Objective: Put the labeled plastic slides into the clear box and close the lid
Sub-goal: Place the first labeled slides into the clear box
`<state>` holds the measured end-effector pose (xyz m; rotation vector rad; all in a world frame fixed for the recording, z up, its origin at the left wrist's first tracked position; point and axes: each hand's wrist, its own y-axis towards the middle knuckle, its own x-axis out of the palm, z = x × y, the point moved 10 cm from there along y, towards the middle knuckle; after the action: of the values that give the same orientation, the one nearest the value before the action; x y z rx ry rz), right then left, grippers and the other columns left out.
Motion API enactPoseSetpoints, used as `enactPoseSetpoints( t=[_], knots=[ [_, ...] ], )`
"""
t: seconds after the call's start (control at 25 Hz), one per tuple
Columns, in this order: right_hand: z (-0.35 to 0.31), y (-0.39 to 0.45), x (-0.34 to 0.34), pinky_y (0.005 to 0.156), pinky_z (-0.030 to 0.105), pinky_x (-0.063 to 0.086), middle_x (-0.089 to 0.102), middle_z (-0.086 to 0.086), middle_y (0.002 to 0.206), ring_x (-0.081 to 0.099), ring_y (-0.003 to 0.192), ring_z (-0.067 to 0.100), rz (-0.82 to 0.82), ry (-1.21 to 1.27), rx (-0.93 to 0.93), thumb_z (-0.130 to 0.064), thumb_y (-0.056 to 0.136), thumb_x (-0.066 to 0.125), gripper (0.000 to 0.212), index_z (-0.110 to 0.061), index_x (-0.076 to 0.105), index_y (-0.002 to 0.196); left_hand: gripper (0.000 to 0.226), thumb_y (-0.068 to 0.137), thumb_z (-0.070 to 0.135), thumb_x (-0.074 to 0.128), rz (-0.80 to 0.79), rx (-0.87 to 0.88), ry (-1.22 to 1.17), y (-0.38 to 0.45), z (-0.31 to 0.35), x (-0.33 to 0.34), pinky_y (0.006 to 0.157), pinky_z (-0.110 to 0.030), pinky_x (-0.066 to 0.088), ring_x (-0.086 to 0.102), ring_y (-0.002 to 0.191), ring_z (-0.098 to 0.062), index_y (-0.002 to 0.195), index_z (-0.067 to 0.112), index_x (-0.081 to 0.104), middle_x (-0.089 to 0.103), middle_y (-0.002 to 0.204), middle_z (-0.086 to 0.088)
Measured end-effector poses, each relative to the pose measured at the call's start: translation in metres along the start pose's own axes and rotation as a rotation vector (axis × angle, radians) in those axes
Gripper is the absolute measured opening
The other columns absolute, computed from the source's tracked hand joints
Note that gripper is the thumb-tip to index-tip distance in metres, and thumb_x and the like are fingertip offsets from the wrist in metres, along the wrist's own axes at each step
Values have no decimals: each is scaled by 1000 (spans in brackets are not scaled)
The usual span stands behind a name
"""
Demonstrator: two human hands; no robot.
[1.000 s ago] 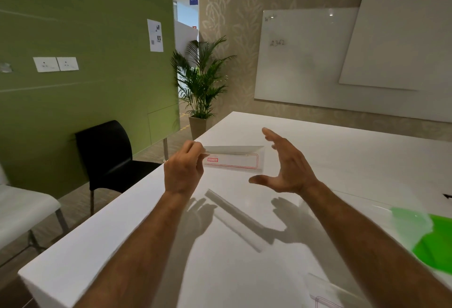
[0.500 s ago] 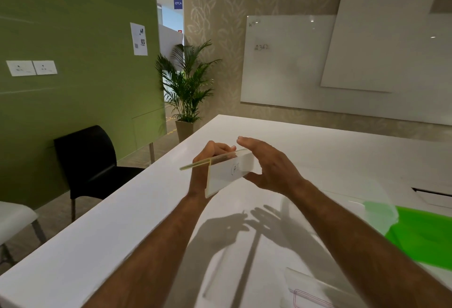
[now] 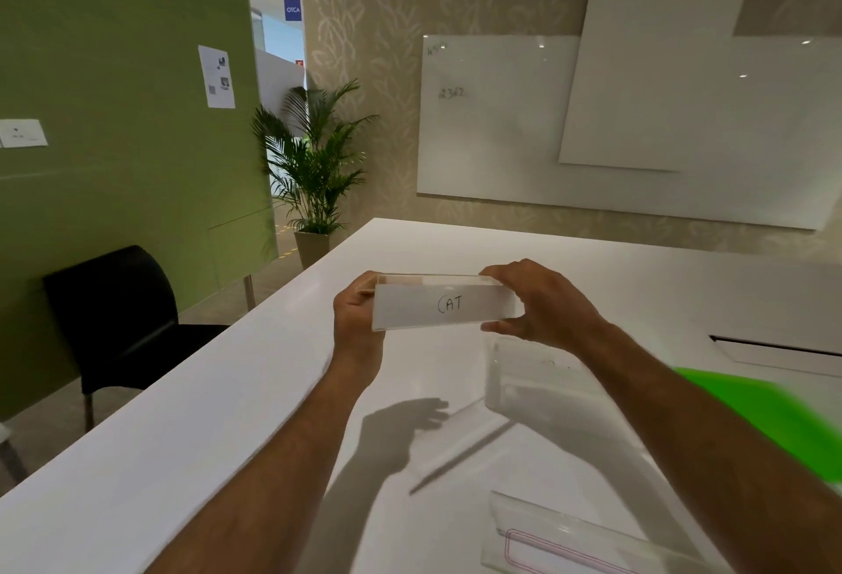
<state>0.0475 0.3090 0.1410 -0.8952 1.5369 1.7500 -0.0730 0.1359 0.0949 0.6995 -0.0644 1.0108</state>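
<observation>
Both hands hold a clear plastic slide (image 3: 439, 302) up above the white table (image 3: 218, 405). Its white label reads "CAT" and faces me. My left hand (image 3: 357, 318) grips its left end, my right hand (image 3: 544, 304) pinches its right end between thumb and fingers. Below my right forearm stands the clear box (image 3: 524, 380), hard to make out against the table. A green lid (image 3: 765, 418) lies to the right of the box. A second slide (image 3: 560, 541) with a red-outlined label lies at the near right of the table.
A black chair (image 3: 114, 318) stands left of the table, with a potted palm (image 3: 314, 168) beyond its far left corner. Whiteboards (image 3: 638, 127) hang on the far wall. A slot (image 3: 774, 348) is cut into the table at the right.
The slide has been turned so that its "CAT" label faces me and lies level. My right hand, open and apart a second ago, now grips the slide's right end.
</observation>
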Motion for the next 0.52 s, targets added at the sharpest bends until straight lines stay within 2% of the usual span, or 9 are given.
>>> enactPoseSetpoints(
  t=[0.04,0.12,0.2,0.28,0.32,0.4,0.52],
  knots=[
    [9,-5,-3,81,42,55,67,7,115,60,100,27,-20,-27,25,-46,70,82,71,-15,56,129,21,75,15,55,1,-40,-108,1,-4,2,56,-23,51,67,76,-17,75,21,76,71,79,0],
    [27,-16,-9,81,41,54,66,7,115,60,100,26,-57,-71,78,-50,69,80,74,-16,54,130,32,82,27,48,-11,-72,-252,1,-7,12,63,-27,54,67,87,-24,88,10,74,72,91,-12],
    [41,-27,-15,80,39,52,66,6,113,59,99,25,-78,-105,117,-52,68,80,76,-16,54,130,36,82,41,54,-32,-27,-229,2,-7,20,68,-27,55,68,89,-21,89,11,74,75,92,-8],
    [53,-38,-21,80,39,52,66,5,112,59,99,25,-100,-131,155,-55,68,79,77,-17,54,130,40,74,47,72,-118,52,-47,0,-3,37,69,-24,54,69,87,-14,93,12,72,75,89,2],
    [59,-43,-24,80,40,52,65,5,111,59,99,25,-111,-142,173,-56,68,78,77,-17,54,130,50,68,51,80,-163,81,41,-1,-3,46,70,-23,55,69,87,-12,96,11,70,75,90,5],
    [71,-53,-29,79,39,51,65,4,110,58,99,25,-135,-167,207,-58,67,78,77,-18,53,129,60,59,54,87,-229,91,187,-3,-8,60,77,-27,58,70,93,-14,99,13,68,75,95,4],
    [89,-69,-35,79,35,47,63,0,109,56,100,22,-174,-191,260,-61,65,77,77,-23,53,128,48,61,45,88,-301,120,420,0,-15,81,86,-32,59,69,97,-18,98,19,70,74,97,2]
  ],
)
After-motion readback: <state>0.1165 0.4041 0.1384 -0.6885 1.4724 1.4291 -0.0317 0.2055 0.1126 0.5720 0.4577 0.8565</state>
